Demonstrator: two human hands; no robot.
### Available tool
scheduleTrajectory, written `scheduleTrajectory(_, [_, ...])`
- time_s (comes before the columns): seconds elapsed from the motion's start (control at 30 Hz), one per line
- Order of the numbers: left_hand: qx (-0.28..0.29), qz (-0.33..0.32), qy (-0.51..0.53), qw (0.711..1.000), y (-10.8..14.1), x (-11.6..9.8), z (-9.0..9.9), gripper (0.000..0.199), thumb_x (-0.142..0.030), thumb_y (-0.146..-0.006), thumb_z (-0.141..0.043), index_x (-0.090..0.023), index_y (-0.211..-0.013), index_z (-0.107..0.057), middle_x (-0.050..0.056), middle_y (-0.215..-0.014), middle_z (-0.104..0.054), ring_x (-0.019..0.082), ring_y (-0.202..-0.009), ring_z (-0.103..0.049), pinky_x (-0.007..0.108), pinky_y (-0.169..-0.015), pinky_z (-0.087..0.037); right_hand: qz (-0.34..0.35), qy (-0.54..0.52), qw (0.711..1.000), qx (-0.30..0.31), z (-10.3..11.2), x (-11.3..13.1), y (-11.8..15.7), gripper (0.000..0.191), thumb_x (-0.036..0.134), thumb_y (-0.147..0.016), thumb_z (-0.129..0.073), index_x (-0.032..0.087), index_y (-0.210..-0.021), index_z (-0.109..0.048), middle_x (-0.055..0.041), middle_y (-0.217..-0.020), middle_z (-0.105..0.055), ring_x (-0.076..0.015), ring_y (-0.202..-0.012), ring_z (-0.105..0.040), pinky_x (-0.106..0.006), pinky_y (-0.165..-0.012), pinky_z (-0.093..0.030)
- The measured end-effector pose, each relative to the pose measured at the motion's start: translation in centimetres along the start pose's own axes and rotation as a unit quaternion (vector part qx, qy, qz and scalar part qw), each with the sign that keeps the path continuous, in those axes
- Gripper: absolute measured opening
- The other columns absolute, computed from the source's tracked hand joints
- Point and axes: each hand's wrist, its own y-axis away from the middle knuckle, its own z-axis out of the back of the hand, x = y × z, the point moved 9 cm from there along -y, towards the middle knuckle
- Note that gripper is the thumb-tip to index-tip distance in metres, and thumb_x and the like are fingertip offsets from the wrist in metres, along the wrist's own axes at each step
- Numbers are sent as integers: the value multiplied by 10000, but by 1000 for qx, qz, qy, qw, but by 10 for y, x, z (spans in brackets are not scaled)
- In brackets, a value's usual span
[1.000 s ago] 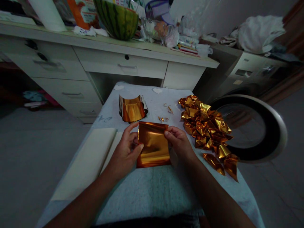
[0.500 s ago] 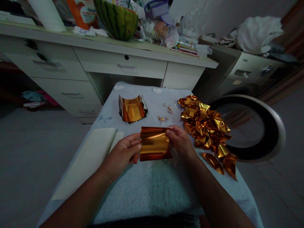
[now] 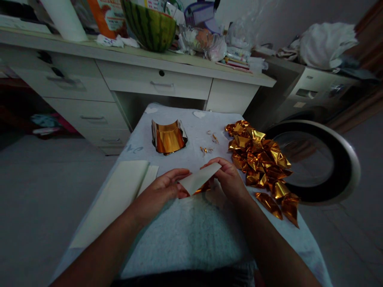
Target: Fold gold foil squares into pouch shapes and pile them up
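A gold foil sheet (image 3: 200, 179) with a pale back is bent between my two hands, its white side partly facing up. My left hand (image 3: 167, 186) grips its left end, and my right hand (image 3: 226, 175) holds the right end with fingers behind it. Beyond them, a curved stack of gold sheets (image 3: 169, 137) rests on the cloth-covered table. Small gold scraps (image 3: 206, 150) lie to the right of that stack. A heap of folded gold foil pieces (image 3: 259, 155) spreads along the table's right side.
White paper sheets (image 3: 119, 199) lie on the table's left. Behind stands a white drawer desk (image 3: 185, 83) carrying a cut watermelon (image 3: 149, 28) and plastic bags. To the right is a washing machine with its round door (image 3: 344, 159) open.
The foil sheet has gone from flat, gold side showing, to bent over with its white back visible. Both hands have shifted their hold on it. The view has moved slightly.
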Motion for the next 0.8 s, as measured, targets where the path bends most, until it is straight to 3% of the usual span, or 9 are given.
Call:
scheduleTrajectory(0.17, [-17, -75, -129, 989, 1, -15, 0, 443, -301, -825, -655, -235, -1257, -580, 82, -1245, -647, 239, -1096, -632, 375, -950, -478, 16, -5, 999, 45, -10, 1, 3, 274, 325, -655, -809, 225, -855, -652, -30, -926, -711, -167, -767, -639, -271, -670, -522])
scheduleTrajectory(0.3, [-64, -173, -253, 950, 8, -34, 0, 462, -176, -736, -686, -260, -1187, -632, 65, -1359, -569, 251, -1294, -500, 434, -1122, -342, 54, 15, 993, 102, -16, 4, 5, 343, 334, -650, -833, 247, -947, -685, -49, -1032, -689, -199, -923, -641, -315, -792, -526])
scheduleTrajectory(0.47, [-84, -222, -331, 914, 13, -44, -2, 438, -178, -714, -699, -264, -1141, -658, 78, -1392, -529, 267, -1314, -473, 490, -1102, -370, 103, 102, 972, 185, -22, 17, 12, 238, 318, -742, -785, 253, -957, -706, -60, -1193, -620, -220, -1141, -574, -360, -971, -454])
scheduleTrajectory(0.57, [-74, -203, -374, 902, 13, -42, -4, 354, -186, -727, -689, -262, -1073, -696, 79, -1368, -556, 291, -1304, -477, 530, -1105, -353, 115, 148, 960, 210, -22, 23, 15, 223, 377, -787, -745, 242, -962, -715, -71, -1201, -615, -228, -1142, -572, -372, -966, -450])
scheduleTrajectory(0.67, [-65, -175, -397, 899, 11, -35, -4, 263, -308, -758, -712, -255, -1015, -719, 86, -1335, -580, 312, -1269, -504, 538, -1090, -368, 115, 184, 951, 221, -23, 23, 17, 215, 410, -851, -674, 225, -946, -724, -67, -1124, -648, -211, -1071, -597, -357, -938, -453])
scheduleTrajectory(0.8, [-102, -155, -368, 911, 9, -31, 5, 240, -393, -815, -653, -234, -984, -716, 92, -1302, -577, 294, -1212, -552, 508, -1061, -412, 57, 205, 954, 211, -20, 8, 14, 254, 412, -898, -611, 185, -941, -717, -48, -961, -664, -163, -862, -609, -279, -766, -471])
